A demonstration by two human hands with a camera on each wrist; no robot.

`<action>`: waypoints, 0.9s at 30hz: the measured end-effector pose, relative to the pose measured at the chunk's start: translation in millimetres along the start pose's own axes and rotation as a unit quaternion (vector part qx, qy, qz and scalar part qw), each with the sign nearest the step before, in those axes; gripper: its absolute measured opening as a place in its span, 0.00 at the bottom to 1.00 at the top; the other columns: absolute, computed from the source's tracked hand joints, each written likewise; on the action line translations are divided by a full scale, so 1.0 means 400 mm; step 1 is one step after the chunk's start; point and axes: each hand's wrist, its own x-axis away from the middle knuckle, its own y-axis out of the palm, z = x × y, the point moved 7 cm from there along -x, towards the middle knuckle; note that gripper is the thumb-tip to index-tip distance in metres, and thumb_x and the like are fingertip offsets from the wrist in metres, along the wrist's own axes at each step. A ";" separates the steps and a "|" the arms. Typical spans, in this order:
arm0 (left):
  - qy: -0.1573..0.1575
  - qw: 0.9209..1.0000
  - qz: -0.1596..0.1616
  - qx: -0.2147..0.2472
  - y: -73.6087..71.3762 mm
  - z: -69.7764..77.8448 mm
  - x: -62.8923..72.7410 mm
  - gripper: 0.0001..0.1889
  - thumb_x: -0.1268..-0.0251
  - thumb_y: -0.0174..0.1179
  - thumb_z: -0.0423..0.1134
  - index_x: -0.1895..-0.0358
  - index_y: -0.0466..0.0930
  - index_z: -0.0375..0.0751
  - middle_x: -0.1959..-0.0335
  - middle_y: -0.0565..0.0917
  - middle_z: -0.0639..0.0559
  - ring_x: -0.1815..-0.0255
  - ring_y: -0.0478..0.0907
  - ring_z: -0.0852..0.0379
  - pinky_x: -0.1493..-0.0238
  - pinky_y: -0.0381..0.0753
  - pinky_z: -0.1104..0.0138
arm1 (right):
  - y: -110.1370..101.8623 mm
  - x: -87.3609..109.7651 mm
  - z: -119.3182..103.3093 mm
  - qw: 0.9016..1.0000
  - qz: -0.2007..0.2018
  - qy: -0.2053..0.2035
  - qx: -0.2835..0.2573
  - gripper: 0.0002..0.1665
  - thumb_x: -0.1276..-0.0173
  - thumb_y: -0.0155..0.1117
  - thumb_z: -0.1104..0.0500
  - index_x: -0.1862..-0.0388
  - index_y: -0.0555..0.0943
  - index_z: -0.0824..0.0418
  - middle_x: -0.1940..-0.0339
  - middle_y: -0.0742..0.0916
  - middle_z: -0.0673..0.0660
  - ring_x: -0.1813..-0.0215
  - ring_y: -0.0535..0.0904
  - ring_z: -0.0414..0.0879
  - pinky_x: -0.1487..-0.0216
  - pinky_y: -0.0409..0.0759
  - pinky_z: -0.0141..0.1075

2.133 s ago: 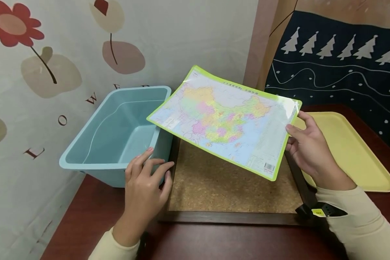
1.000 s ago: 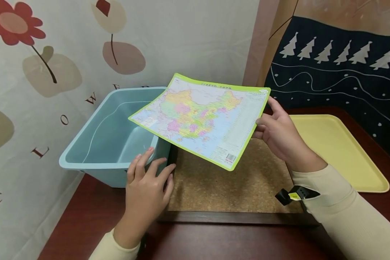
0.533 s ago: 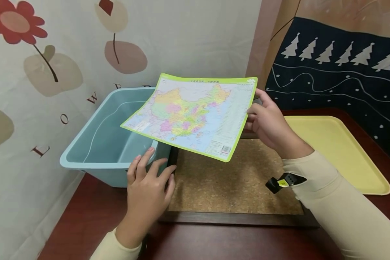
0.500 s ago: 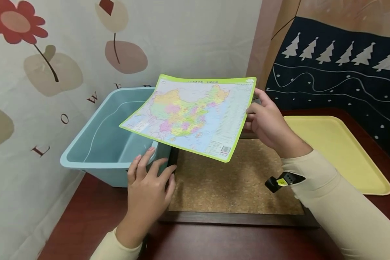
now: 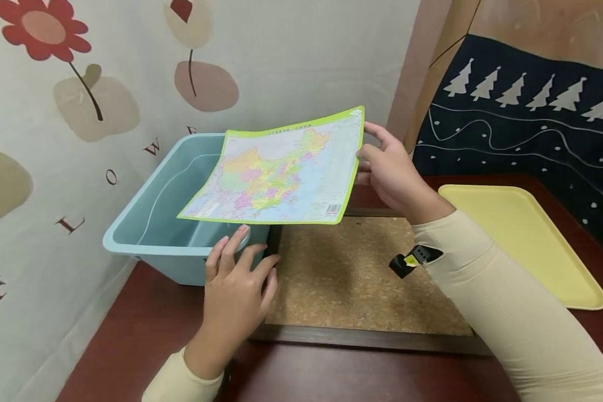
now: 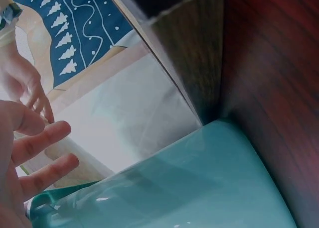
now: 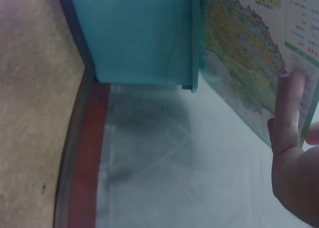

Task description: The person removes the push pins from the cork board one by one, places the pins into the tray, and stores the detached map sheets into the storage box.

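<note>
My right hand (image 5: pixel 389 167) pinches the right edge of a map sheet (image 5: pixel 276 178) with a bright green border. The sheet bows a little, and its left part overlaps the opening of a blue plastic tub (image 5: pixel 156 249). In the right wrist view the sheet's printed underside (image 7: pixel 244 49) shows, with fingers (image 7: pixel 290 101) flat against it. My left hand (image 5: pixel 236 296) rests with loosely spread fingers at the tub's near right corner. Under the sheet lies a cork board (image 5: pixel 352 279) in a dark wooden frame, its far left part hidden.
A yellow tray (image 5: pixel 522 245) lies on the dark red table (image 5: pixel 301 374), right of the board. Behind the tub hangs a pale cloth (image 5: pixel 306 61) with flower prints. A dark cloth with white trees (image 5: pixel 532 128) hangs at the back right.
My right hand has carried the map sheet leftward from above the cork board until it partly overlaps the tub, turning its right end upward. The left hand has stayed at the tub's corner.
</note>
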 end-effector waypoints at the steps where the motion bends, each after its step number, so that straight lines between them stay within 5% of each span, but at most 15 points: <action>1: 0.000 1.000 0.000 0.002 0.001 0.002 -0.002 0.18 0.29 0.46 0.42 0.64 0.90 0.46 0.57 0.85 0.45 0.26 0.64 0.40 0.29 0.55 0.45 | 0.004 -0.005 -0.004 1.000 0.004 -0.003 0.007 0.34 0.25 0.44 0.66 0.22 0.60 0.48 0.33 0.78 0.63 0.55 0.85 0.49 0.62 0.86 0.35; 12: 0.003 1.000 0.020 0.020 -0.001 0.013 0.001 0.18 0.30 0.47 0.40 0.66 0.89 0.46 0.57 0.86 0.46 0.28 0.65 0.39 0.30 0.54 0.44 | 0.099 -0.057 -0.037 0.999 0.031 -0.016 0.026 0.32 0.30 0.48 0.68 0.28 0.70 0.52 0.57 0.87 0.59 0.76 0.81 0.45 0.72 0.82 0.34; 20: 0.014 0.999 0.034 0.029 -0.001 0.028 -0.006 0.16 0.32 0.49 0.39 0.67 0.89 0.47 0.58 0.86 0.48 0.32 0.68 0.38 0.32 0.56 0.44 | 0.173 -0.075 -0.036 0.999 0.006 0.007 0.046 0.31 0.27 0.47 0.68 0.26 0.67 0.54 0.47 0.85 0.63 0.76 0.84 0.47 0.62 0.88 0.44; 27: 0.020 0.998 0.039 0.034 0.004 0.034 -0.015 0.14 0.33 0.50 0.38 0.66 0.89 0.47 0.57 0.87 0.49 0.34 0.69 0.39 0.33 0.56 0.44 | 0.201 -0.082 0.012 0.999 0.000 0.025 0.045 0.31 0.26 0.49 0.68 0.26 0.65 0.54 0.48 0.84 0.62 0.72 0.85 0.49 0.60 0.88 0.46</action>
